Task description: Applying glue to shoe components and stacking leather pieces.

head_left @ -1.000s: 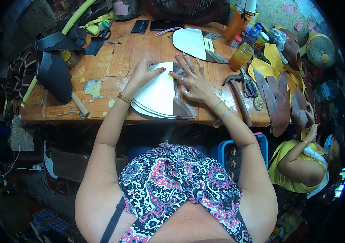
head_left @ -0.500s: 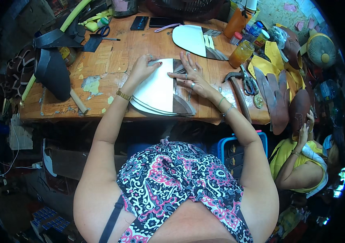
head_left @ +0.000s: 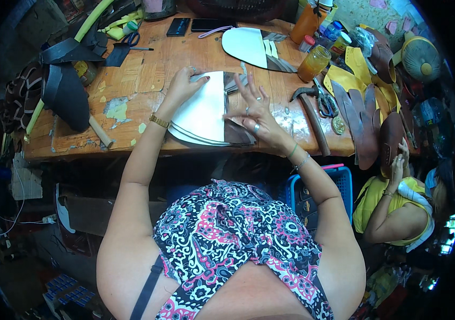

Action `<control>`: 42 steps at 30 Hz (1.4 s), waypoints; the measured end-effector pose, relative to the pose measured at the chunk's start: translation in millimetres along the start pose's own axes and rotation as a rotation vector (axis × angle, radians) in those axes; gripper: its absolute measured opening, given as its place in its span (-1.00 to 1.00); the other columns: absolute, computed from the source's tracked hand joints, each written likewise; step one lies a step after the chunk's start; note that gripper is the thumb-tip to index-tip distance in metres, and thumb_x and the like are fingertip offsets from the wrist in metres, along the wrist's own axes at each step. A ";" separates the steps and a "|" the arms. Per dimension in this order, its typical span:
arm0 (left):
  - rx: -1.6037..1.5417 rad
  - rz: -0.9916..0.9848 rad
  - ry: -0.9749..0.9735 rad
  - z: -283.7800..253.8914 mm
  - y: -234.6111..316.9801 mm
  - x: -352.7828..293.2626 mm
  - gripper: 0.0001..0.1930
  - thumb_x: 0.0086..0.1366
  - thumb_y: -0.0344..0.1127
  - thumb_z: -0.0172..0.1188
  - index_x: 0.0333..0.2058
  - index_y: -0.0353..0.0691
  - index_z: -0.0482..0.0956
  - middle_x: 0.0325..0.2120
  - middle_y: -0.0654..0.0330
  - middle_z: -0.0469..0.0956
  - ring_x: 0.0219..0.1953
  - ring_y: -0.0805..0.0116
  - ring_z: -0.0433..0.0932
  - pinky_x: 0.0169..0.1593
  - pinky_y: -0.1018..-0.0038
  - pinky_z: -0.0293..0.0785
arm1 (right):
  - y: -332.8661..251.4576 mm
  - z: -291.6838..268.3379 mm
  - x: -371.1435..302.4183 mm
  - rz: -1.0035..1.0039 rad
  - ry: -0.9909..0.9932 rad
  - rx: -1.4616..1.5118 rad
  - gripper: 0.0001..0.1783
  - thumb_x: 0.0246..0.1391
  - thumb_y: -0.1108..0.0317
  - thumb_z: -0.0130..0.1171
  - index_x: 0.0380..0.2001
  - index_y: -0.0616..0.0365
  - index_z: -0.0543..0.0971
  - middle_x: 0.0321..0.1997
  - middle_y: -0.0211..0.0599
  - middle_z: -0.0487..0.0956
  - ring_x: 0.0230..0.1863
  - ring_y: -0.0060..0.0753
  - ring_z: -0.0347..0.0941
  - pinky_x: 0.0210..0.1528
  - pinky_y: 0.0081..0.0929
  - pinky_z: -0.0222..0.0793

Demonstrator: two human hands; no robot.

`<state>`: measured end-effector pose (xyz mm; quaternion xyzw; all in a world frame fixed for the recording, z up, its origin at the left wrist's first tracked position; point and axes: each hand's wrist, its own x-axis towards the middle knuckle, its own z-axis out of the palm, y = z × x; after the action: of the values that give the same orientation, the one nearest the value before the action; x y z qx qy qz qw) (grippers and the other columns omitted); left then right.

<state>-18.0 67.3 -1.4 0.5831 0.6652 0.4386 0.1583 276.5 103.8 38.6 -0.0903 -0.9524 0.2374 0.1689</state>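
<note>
In front of me on the wooden table lies a fanned stack of white half-oval sheets (head_left: 198,114). Dark brown strips (head_left: 236,132) stick out along its straight right edge. My left hand (head_left: 184,85) grips the upper left of the stack, thumb on top and the other fingers partly hidden. Over the brown strips, my right hand (head_left: 258,113) is open with its fingers spread and holds nothing. One of its fingertips, blurred, is close to the edge of the white sheets. Farther back lies a second, similar white stack (head_left: 244,47) with brown strips at its right.
To the right are a hammer (head_left: 313,122), scissors (head_left: 326,101), an amber jar (head_left: 314,64) and leather pieces (head_left: 363,122). Black shoe parts (head_left: 67,96) stand at the left. A blue basket (head_left: 347,186) sits below the table edge. At the right, another person (head_left: 398,208) handles a brown shoe piece (head_left: 391,141).
My right hand has lifted off the stack and turned, fingers spread wider. My left hand stays on the stack. The whole view has shifted slightly.
</note>
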 end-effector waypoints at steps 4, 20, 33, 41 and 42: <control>-0.003 0.016 0.027 2.2 -1.2 -1.4 -0.55 0.21 -0.07 0.41 -0.13 -0.40 0.74 -0.21 -0.15 0.71 -0.14 0.01 0.71 -0.03 0.24 0.58 | 2.4 17.1 6.6 0.061 0.119 -0.023 -0.43 0.17 -0.13 -0.14 0.11 -0.43 0.71 0.71 -0.21 -0.22 0.68 0.14 -0.53 0.50 0.37 -0.70; -0.355 0.087 -0.038 -18.5 15.2 8.7 -0.77 0.33 -0.32 0.36 -0.17 -0.38 0.71 -0.29 0.15 0.70 -0.21 0.42 0.64 -0.08 0.48 0.53 | 24.2 -24.9 -44.0 0.225 0.510 0.408 -0.50 0.07 0.19 0.00 -0.04 0.14 0.76 0.56 -0.05 0.26 0.59 0.04 0.05 0.53 -0.13 -0.03; -0.463 0.180 -0.047 14.4 20.2 218.7 -0.78 0.39 -0.33 0.32 -0.10 -0.36 0.70 -0.36 0.37 0.65 -0.34 0.68 0.51 -0.24 0.67 0.44 | 37.0 -19.1 -58.8 0.243 0.732 0.305 -0.56 0.19 0.17 0.10 -0.03 0.20 0.73 0.44 0.05 0.41 0.42 0.00 0.34 0.45 -0.11 0.14; -0.440 0.178 -0.045 96.0 -14.9 274.3 -0.83 0.28 -0.43 0.40 -0.19 -0.39 0.74 -0.39 0.27 0.71 -0.34 0.61 0.59 -0.26 0.63 0.48 | 26.8 -23.8 -54.9 0.271 0.647 0.293 -0.61 0.15 0.22 0.17 -0.05 0.18 0.74 0.37 -0.01 0.48 0.37 -0.01 0.38 0.39 -0.10 0.22; -0.400 0.163 -0.045 99.5 -16.9 277.6 -0.82 0.26 -0.38 0.42 -0.19 -0.33 0.76 -0.38 0.20 0.73 -0.33 0.55 0.63 -0.24 0.56 0.51 | 26.4 -23.2 -54.2 0.264 0.635 0.318 -0.62 0.14 0.23 0.18 -0.05 0.18 0.74 0.37 -0.02 0.48 0.37 -0.01 0.38 0.40 -0.11 0.22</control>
<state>-31.8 362.0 12.9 0.6014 0.5119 0.5603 0.2496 337.6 122.9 30.0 -0.2539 -0.7840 0.3621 0.4355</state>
